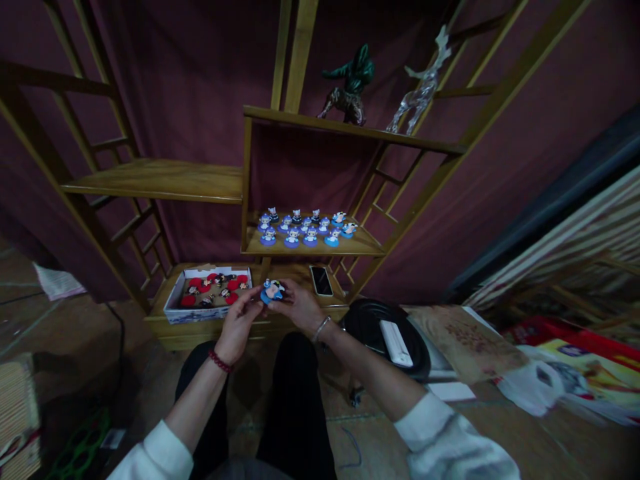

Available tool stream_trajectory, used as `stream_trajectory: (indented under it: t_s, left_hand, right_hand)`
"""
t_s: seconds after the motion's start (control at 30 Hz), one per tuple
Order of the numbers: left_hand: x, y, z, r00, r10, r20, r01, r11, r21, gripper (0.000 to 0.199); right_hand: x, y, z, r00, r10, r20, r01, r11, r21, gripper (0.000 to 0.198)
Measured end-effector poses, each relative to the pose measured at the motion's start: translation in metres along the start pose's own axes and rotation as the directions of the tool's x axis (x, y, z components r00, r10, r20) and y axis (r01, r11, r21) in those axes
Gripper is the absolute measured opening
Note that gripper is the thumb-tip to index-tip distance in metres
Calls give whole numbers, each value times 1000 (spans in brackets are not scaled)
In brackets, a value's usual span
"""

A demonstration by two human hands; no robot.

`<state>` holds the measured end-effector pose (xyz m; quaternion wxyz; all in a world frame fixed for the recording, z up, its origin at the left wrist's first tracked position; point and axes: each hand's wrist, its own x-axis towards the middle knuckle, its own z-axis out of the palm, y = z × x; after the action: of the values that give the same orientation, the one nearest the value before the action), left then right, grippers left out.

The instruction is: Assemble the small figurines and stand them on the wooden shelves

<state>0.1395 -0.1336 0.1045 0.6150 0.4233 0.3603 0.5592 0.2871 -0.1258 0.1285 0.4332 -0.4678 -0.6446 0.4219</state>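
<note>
Between my two hands is a small toy figurine (273, 291) on a blue base, held up in front of the low shelf. My left hand (242, 319) grips its left side with the fingertips, and my right hand (299, 305) pinches it from the right. Close by on the left, an open cardboard box (200, 313) contains several figurines with red and black parts (233, 291). Beyond my hands, rows of similar figurines (292, 237) with purple or blue bases stand upright on the middle shelf (355, 247).
A phone (321, 281) lies on the low shelf, right of my hands. Above stand a green-and-brown statue (350, 87) and a clear deer figure (419, 93). A round black stool (365, 327) carries a white box (396, 343). Plastic packaging (540, 380) lies farther right.
</note>
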Motion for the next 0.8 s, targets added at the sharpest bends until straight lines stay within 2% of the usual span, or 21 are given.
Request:
stream_trajectory:
  t_s: [0.23,0.43,0.63,0.8]
  left_hand:
    - [10,-1,27,997,-54,-51,55,998,3,35]
    - [17,-7,50,997,-54,-54,57,997,59,29]
    - [22,-7,69,998,-40,-56,48,989,143,25]
    - [25,-7,84,999,-38,7,36,979,198,28]
  right_hand:
    - [-2,7,-21,998,-48,28,49,999,-10,34]
    - [-5,14,-41,997,-71,-38,68,994,-88,36]
    - [-11,15,-60,996,-78,-44,76,996,-36,29]
    - [-15,18,-75,984,-116,-138,108,992,-65,30]
